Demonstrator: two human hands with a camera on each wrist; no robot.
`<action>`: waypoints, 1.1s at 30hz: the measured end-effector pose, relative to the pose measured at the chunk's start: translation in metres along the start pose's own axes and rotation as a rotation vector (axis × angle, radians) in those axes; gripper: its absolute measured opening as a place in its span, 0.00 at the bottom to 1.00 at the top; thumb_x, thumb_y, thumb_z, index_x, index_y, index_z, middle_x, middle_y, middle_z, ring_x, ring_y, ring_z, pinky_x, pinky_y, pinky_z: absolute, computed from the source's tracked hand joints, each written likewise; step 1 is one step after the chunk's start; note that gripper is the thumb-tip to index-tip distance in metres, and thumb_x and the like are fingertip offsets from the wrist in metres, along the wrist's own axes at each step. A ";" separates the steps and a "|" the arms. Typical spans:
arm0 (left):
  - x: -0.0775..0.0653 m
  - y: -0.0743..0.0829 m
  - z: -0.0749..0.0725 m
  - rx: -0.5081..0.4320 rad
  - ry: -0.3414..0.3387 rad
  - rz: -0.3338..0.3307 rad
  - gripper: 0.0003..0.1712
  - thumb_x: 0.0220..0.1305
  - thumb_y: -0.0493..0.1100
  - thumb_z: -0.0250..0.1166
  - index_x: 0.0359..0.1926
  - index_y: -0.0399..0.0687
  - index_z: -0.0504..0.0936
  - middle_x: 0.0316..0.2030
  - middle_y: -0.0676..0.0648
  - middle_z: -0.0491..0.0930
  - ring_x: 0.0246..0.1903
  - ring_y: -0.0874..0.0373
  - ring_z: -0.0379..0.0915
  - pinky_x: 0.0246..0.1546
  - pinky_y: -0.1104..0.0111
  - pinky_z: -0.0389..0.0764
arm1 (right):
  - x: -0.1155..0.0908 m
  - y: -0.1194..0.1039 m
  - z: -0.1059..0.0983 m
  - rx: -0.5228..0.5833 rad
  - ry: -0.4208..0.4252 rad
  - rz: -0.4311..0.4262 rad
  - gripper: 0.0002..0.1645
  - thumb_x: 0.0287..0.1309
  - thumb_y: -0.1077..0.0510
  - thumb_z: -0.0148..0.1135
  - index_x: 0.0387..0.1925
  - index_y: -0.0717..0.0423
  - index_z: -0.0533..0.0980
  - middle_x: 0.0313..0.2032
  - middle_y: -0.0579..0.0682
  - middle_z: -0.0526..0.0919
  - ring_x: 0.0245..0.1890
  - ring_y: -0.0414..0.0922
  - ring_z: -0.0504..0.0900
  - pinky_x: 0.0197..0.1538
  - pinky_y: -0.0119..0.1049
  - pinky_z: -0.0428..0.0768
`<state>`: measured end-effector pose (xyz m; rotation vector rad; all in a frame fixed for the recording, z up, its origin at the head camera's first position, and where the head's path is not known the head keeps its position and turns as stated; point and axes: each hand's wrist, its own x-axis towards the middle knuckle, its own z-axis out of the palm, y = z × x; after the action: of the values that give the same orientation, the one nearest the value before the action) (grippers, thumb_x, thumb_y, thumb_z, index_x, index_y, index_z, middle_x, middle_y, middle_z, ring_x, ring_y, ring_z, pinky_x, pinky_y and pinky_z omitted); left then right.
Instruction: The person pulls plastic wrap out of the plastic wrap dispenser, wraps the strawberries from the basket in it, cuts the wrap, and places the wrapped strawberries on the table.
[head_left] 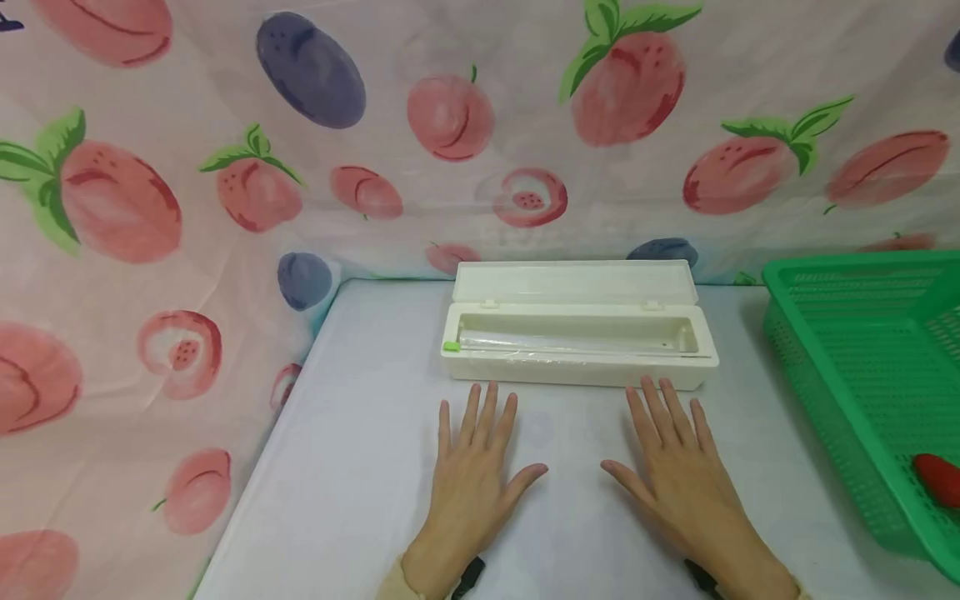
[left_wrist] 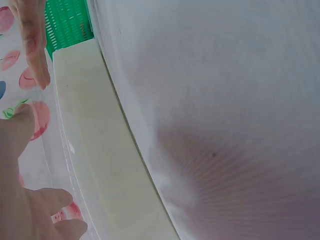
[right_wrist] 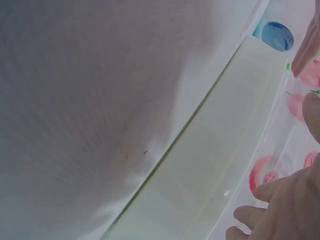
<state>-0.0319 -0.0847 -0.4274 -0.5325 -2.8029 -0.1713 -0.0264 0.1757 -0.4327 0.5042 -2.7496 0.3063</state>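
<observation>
A white cling film dispenser [head_left: 577,372] sits on the table with its hinged lid [head_left: 573,282] raised at the back. Inside lies a roll of clear film [head_left: 555,341], and a small green slide cutter [head_left: 451,347] is at the left end of the front rail. My left hand [head_left: 471,475] is spread palm down in front of the box's left part, holding nothing. Fingers straight and thumb out, my right hand [head_left: 682,479] is before the right part. Its fingertips overlap the box's lower front edge in the head view; whether they touch it I cannot tell.
A green plastic basket [head_left: 817,417] stands on the right, with a red object [head_left: 937,479] partly visible inside. Fruit-printed cloth [head_left: 465,50] hangs behind and to the left of the white tabletop [head_left: 330,467].
</observation>
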 end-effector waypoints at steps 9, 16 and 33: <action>0.003 0.001 -0.001 0.013 0.014 0.005 0.47 0.66 0.73 0.51 0.76 0.52 0.58 0.76 0.43 0.55 0.77 0.48 0.43 0.74 0.45 0.38 | 0.006 0.003 -0.004 -0.005 0.046 -0.035 0.52 0.70 0.25 0.21 0.77 0.58 0.48 0.76 0.60 0.51 0.78 0.53 0.42 0.78 0.49 0.36; 0.010 -0.001 -0.005 -0.011 0.036 0.021 0.45 0.68 0.70 0.53 0.76 0.51 0.59 0.75 0.42 0.56 0.76 0.48 0.47 0.75 0.47 0.43 | 0.018 0.009 -0.008 0.003 0.124 -0.100 0.50 0.73 0.29 0.24 0.74 0.65 0.54 0.72 0.66 0.59 0.75 0.58 0.54 0.79 0.46 0.43; 0.041 -0.019 -0.006 -0.117 0.187 0.122 0.38 0.67 0.53 0.65 0.72 0.42 0.65 0.71 0.38 0.65 0.73 0.45 0.55 0.73 0.50 0.57 | 0.046 0.036 -0.016 0.101 0.292 -0.201 0.40 0.77 0.38 0.34 0.64 0.69 0.69 0.62 0.66 0.74 0.63 0.63 0.72 0.63 0.56 0.71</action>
<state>-0.0736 -0.0893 -0.4105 -0.6759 -2.5822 -0.3420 -0.0759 0.1988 -0.4067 0.6968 -2.3893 0.4329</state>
